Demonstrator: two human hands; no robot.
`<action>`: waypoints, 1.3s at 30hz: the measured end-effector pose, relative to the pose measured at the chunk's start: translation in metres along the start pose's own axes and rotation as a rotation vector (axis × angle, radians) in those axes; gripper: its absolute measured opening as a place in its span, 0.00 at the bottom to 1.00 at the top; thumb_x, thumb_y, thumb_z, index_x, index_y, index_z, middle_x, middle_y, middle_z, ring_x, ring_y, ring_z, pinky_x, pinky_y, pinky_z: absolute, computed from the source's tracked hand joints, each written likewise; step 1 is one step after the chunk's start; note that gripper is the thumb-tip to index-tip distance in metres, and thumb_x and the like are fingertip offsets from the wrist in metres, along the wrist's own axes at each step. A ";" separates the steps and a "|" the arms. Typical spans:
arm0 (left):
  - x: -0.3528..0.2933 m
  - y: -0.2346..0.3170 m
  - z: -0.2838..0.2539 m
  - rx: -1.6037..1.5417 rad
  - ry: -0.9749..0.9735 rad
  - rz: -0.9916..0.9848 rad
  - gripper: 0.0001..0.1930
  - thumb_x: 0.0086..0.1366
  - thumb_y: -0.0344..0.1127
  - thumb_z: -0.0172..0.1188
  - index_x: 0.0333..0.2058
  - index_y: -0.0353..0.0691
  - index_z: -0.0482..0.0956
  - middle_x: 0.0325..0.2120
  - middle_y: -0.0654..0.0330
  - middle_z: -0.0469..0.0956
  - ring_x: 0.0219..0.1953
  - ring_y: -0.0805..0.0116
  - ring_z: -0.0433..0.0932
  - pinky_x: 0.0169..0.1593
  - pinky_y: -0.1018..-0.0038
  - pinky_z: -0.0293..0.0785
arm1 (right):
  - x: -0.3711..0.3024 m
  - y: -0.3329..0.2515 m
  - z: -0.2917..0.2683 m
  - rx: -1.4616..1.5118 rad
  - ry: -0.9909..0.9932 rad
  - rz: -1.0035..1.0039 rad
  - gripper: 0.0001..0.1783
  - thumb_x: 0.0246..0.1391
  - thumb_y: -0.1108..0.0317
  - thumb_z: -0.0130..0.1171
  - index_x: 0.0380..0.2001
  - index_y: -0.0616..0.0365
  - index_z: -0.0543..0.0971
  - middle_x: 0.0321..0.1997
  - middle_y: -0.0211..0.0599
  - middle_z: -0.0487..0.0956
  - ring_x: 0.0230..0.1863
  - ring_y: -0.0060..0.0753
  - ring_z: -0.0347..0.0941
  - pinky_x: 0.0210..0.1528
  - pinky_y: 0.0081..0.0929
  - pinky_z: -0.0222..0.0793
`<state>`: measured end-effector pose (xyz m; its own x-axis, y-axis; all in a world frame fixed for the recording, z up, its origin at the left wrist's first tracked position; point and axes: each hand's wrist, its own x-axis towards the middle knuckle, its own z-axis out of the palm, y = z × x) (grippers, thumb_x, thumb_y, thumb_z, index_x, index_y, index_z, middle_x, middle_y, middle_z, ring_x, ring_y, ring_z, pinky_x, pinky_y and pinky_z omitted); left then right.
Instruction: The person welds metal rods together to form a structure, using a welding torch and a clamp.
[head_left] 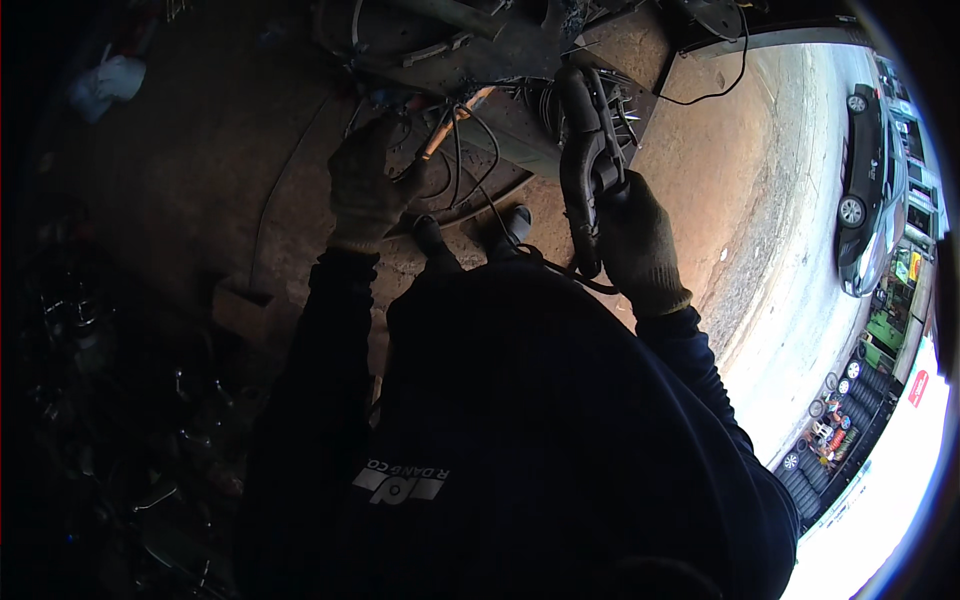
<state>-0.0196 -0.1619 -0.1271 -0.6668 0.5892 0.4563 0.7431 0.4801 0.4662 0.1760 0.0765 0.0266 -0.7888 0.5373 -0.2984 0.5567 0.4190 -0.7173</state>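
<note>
My right hand, in a knitted work glove, is closed round the handle of a dark curved piece seen edge-on, which looks like a hand-held welding shield. My left hand, also gloved, is raised below a dark metal workpiece. Its thumb stands apart from the fingers, whose tips fade into shadow; I make out nothing held. Just right of that thumb an orange handle slants upward, and I see no grip on it. Dark cable loops beside it. Thin rods lie behind the shield.
My sandalled feet stand on brown ground below the work. A dustpan-like piece with a long thin handle is at left. Dim metal parts crowd the far left. Across the road at right are a dark car and stacked tyres.
</note>
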 end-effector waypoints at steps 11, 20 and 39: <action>0.012 0.001 -0.004 -0.090 -0.112 -0.011 0.31 0.55 0.47 0.71 0.56 0.42 0.75 0.51 0.57 0.79 0.52 0.58 0.79 0.58 0.61 0.72 | 0.006 0.009 0.001 -0.057 -0.065 -0.380 0.18 0.58 0.66 0.63 0.50 0.59 0.77 0.42 0.48 0.82 0.43 0.49 0.82 0.43 0.40 0.77; 0.002 0.010 -0.005 -0.160 0.102 -0.022 0.36 0.49 0.41 0.75 0.57 0.44 0.71 0.54 0.57 0.75 0.52 0.53 0.75 0.58 0.57 0.71 | 0.006 0.016 0.004 0.728 -0.209 -0.020 0.12 0.67 0.66 0.55 0.48 0.61 0.75 0.42 0.34 0.77 0.41 0.24 0.76 0.42 0.25 0.74; -0.001 0.001 -0.004 -0.050 0.022 -0.009 0.33 0.55 0.47 0.72 0.57 0.41 0.74 0.52 0.54 0.78 0.52 0.51 0.78 0.55 0.57 0.75 | 0.003 0.008 0.006 -0.032 -0.028 0.035 0.15 0.59 0.68 0.58 0.48 0.62 0.74 0.35 0.45 0.83 0.37 0.39 0.83 0.39 0.34 0.76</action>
<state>-0.0183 -0.1641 -0.1240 -0.6749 0.5705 0.4680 0.7338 0.4521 0.5071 0.1762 0.0768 0.0163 -0.7752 0.5317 -0.3411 0.5921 0.4234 -0.6857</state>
